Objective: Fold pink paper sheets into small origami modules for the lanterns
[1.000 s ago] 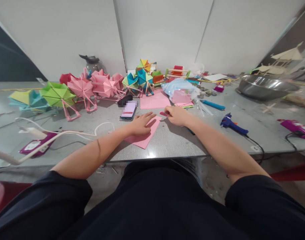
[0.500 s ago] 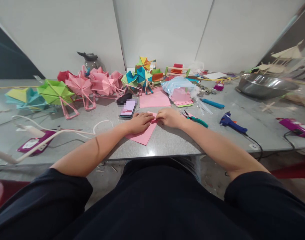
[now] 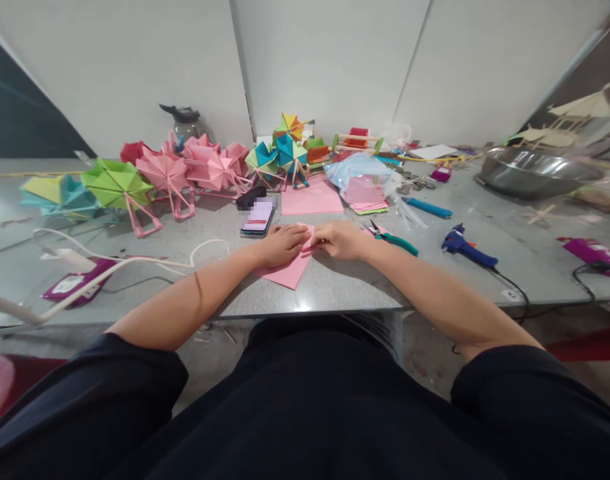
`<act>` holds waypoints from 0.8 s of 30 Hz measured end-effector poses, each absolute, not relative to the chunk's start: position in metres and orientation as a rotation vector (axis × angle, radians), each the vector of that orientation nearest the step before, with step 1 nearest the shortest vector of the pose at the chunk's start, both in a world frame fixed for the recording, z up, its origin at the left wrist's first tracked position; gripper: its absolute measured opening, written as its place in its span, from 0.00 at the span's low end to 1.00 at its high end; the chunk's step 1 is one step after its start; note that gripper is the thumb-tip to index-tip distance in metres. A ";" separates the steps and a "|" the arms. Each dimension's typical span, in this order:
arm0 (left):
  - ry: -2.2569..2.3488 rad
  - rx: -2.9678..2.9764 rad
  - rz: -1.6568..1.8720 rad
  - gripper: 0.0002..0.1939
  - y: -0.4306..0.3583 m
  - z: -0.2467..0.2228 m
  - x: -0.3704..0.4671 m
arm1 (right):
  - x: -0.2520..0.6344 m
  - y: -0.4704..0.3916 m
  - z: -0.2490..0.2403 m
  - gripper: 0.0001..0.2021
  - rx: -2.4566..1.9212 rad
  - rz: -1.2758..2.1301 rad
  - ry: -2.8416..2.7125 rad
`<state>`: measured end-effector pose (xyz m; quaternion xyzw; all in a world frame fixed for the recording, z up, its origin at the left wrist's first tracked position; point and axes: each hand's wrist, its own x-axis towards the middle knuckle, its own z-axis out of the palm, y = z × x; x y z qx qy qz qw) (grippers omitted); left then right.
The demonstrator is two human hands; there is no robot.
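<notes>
Head view: left hand and right hand side by side on the pink paper near the table front edge, fingers bent and pinching its far edge. Moved in from the right since a second ago, pliers now lying free beside it. Looks like folding has started.

Your left hand covers the upper part of the pink paper, and your right hand hides its far corner, so you cannot tell how the fingertips grip it. The phone screen is blurred. The steel bowl blocks what lies behind it. The purple tool is cut by the right edge, and your knees by the bottom edge.
</notes>
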<state>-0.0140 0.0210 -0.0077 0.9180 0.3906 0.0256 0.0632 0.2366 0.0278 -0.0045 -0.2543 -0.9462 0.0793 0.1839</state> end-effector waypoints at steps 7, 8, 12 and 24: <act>1.182 2.770 0.128 0.28 0.024 -0.012 -0.013 | 0.222 0.023 -0.009 0.13 -0.590 0.311 -2.693; 1.187 2.763 0.128 0.28 0.023 -0.012 -0.013 | 0.222 0.021 -0.008 0.13 -0.565 0.343 -2.704; 1.197 2.744 0.115 0.29 0.021 -0.009 -0.013 | 0.229 0.020 -0.005 0.13 -0.487 0.458 -2.740; 1.185 2.745 0.145 0.33 0.028 -0.018 -0.015 | 0.200 0.010 -0.008 0.13 -0.388 0.510 -2.665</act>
